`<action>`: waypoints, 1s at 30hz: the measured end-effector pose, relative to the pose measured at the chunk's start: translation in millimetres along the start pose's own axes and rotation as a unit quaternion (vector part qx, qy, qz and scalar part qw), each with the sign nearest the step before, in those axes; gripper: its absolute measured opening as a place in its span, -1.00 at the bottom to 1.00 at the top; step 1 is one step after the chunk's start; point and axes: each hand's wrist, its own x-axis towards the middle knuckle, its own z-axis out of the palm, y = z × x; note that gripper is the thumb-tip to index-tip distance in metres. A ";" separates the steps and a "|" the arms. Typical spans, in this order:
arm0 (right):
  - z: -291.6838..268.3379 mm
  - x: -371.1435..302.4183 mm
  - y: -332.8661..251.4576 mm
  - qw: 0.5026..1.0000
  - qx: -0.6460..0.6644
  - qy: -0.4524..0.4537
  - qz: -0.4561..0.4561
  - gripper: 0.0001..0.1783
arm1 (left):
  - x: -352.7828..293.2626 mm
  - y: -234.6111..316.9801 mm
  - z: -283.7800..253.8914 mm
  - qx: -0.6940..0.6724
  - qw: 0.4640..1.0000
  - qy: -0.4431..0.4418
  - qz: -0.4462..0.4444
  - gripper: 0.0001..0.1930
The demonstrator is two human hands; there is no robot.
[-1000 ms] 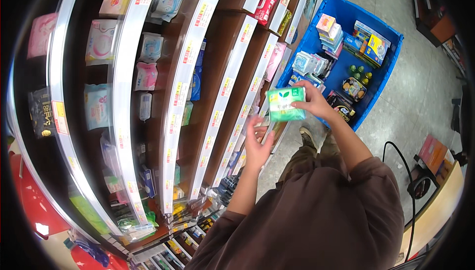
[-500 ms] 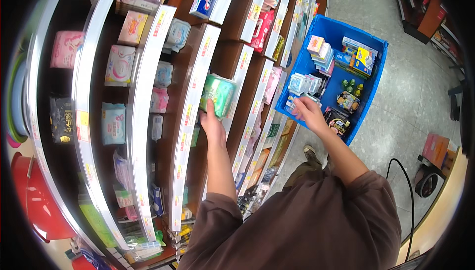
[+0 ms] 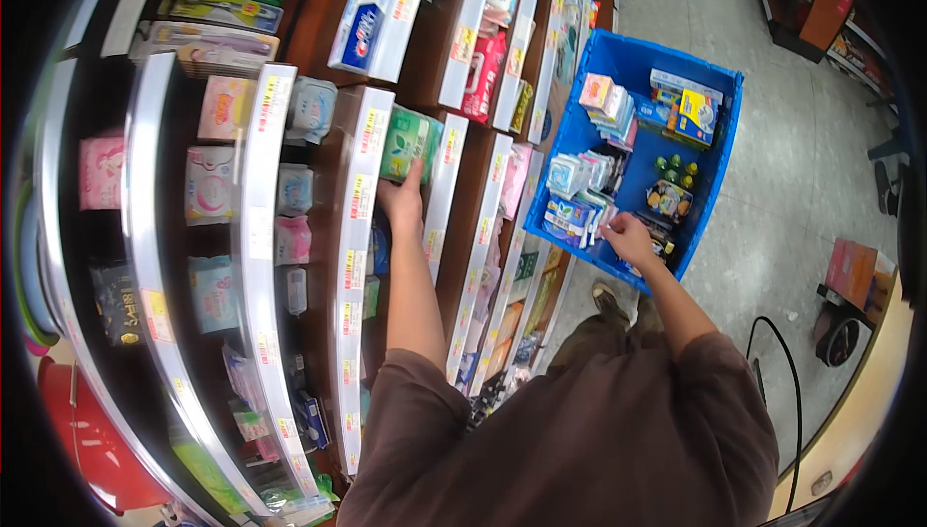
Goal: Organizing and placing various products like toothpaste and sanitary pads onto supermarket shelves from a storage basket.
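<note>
My left hand reaches into a shelf bay and is closed around a green soft package, thumb across its front. The package stands upright between two white price rails. My right hand is over the near part of a blue plastic bin, its fingers curled together beside a row of small packets. What those fingers grip, if anything, is too small to make out. A blue-and-white package lies in the bin's near left corner.
Shelves with pink packs, a toothpaste box and toothbrush packs fill the left. The bin also holds stacked boxes, a yellow-and-blue box and little green bottles. A red basin stands lower left; a black cable hangs right.
My left hand and the green package have moved up and left in the picture, further into the shelf. My right hand has shifted slightly right and down, uncovering the blue-and-white package.
</note>
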 end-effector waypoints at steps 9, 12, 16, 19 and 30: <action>77.8 31.4 -8.3 0.994 -0.080 0.028 0.065 0.18 | -25.2 0.7 -21.3 -0.001 0.998 -0.068 -0.018 -0.14; 81.5 27.4 -18.1 0.988 -0.111 0.069 0.080 -0.02 | -51.4 -9.7 -44.4 0.065 0.995 -0.078 -0.001 -0.18; 86.9 17.3 2.5 0.988 -0.059 0.140 0.034 -0.27 | -107.0 9.6 -55.2 0.193 0.974 -0.039 0.112 -0.48; 84.8 9.8 16.5 0.983 -0.019 0.183 -0.030 -0.30 | -149.2 3.0 -53.6 0.224 0.948 -0.047 0.223 -0.68; 38.7 -72.1 -118.7 0.884 0.327 -0.331 -0.049 -0.49 | -238.5 -32.4 -49.9 -0.169 0.924 -0.233 -0.250 -0.47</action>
